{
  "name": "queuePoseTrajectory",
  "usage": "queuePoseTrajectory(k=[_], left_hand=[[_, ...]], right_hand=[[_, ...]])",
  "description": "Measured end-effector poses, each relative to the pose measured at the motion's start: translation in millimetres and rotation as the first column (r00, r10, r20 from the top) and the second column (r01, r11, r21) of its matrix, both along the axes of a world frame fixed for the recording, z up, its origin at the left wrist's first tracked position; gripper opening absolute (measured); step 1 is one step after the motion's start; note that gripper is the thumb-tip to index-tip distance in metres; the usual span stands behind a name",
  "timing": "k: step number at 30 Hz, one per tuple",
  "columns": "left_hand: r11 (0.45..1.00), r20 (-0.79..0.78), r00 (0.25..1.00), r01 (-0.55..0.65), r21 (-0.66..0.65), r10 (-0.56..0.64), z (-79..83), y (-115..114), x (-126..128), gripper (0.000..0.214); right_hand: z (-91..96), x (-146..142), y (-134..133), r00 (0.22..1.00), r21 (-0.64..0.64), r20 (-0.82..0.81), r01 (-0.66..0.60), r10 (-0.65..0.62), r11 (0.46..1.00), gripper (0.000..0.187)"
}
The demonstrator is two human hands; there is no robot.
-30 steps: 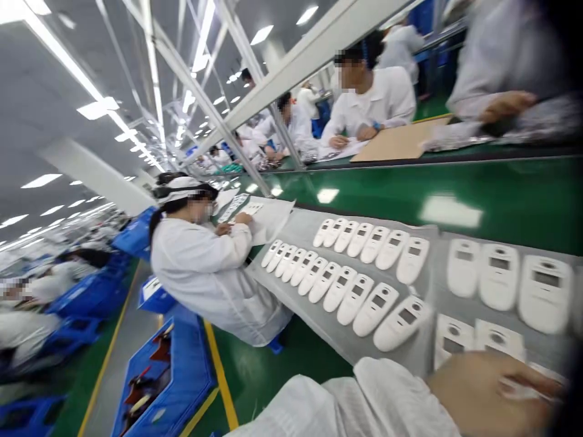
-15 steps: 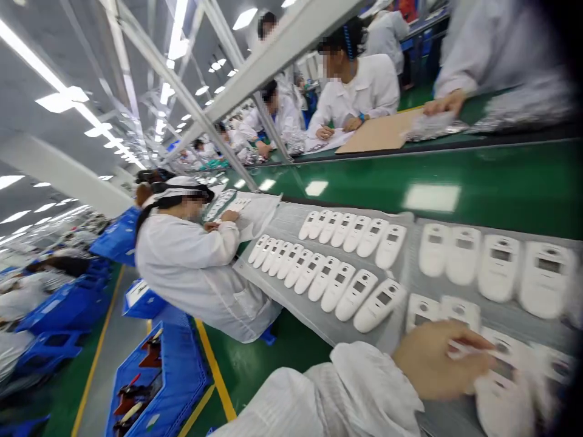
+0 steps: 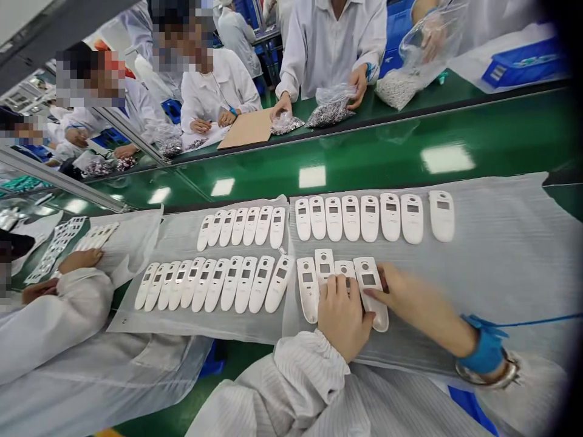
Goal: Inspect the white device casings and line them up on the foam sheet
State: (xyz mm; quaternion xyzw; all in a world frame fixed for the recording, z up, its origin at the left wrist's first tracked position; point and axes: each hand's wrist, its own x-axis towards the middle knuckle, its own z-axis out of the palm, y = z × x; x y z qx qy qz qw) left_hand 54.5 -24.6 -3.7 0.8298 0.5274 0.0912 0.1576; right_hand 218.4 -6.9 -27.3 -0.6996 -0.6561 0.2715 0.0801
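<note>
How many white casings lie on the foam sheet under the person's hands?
12 white casings. Eight form the back row; four lie in the front row, where the left hand and right hand touch them. Hands may hide more.

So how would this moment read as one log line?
left hand: flat on white casings | right hand: touching rightmost casing | under: grey foam sheet

Four white handheld casings [image 3: 308,288], small grey windows, face up, side by side, near row on foam sheet [image 3: 501,243]
</note>
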Motion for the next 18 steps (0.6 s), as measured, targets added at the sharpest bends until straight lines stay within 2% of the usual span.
queuePoseTrajectory(k=[3, 4, 6, 7, 9, 11, 13, 14, 16, 18], left_hand=[[1.0, -0.071, 0.997, -0.011, -0.002, 0.011, 2.9, 2.7, 4.8, 0.029], [1.0, -0.086, 0.996, -0.021, -0.004, 0.02, 3.5, 4.7, 5.7, 0.025], [0.999, -0.11, 0.993, -0.043, -0.006, 0.042, 3.2, 9.4, 7.7, 0.021], [0.999, -0.12, 0.991, -0.053, -0.002, 0.052, 2.3, 11.9, 8.9, 0.02], [0.997, -0.121, 0.99, -0.072, 0.016, 0.074, -0.1, 17.0, 10.9, 0.019], [0.995, -0.063, 0.993, -0.1, 0.023, 0.102, -1.0, 22.0, 11.3, 0.016], [0.986, 0.138, 0.977, -0.159, -0.046, 0.164, 1.8, 26.7, 9.3, 0.008], [0.974, 0.287, 0.934, -0.182, -0.132, 0.214, 4.6, 28.9, 7.6, 0.005], [0.93, 0.538, 0.781, -0.145, -0.338, 0.318, 12.0, 33.1, 3.5, 0.005], [0.816, 0.688, 0.56, 0.037, -0.577, 0.461, 19.4, 37.0, -0.2, 0.014]], right_hand=[[-3.6, 4.2, -1.5, 0.992, -0.088, -0.127, 0.011, -0.022, 0.996, 0.018], [-2.9, 10.0, -1.4, 0.98, -0.073, -0.188, 0.047, -0.06, 0.996, 0.018], [3.7, 22.3, -1.9, 0.928, -0.031, -0.32, 0.194, -0.193, 0.981, 0.018], [9.5, 27.5, -3.1, 0.866, -0.05, -0.42, 0.277, -0.272, 0.959, 0.017], [24.7, 34.2, -7.0, 0.663, -0.193, -0.619, 0.39, -0.42, 0.9, 0.015], [40.0, 37.0, -12.4, 0.439, -0.355, -0.739, 0.39, -0.511, 0.85, 0.013], [50.1, 37.4, -17.5, 0.322, -0.428, -0.778, 0.356, -0.539, 0.831, 0.015], [52.5, 37.0, -19.7, 0.286, -0.442, -0.792, 0.341, -0.539, 0.83, 0.017], [52.4, 35.1, -22.9, 0.209, -0.471, -0.812, 0.314, -0.544, 0.824, 0.02], [49.0, 30.9, -24.8, 0.126, -0.501, -0.823, 0.299, -0.554, 0.812, 0.026]])
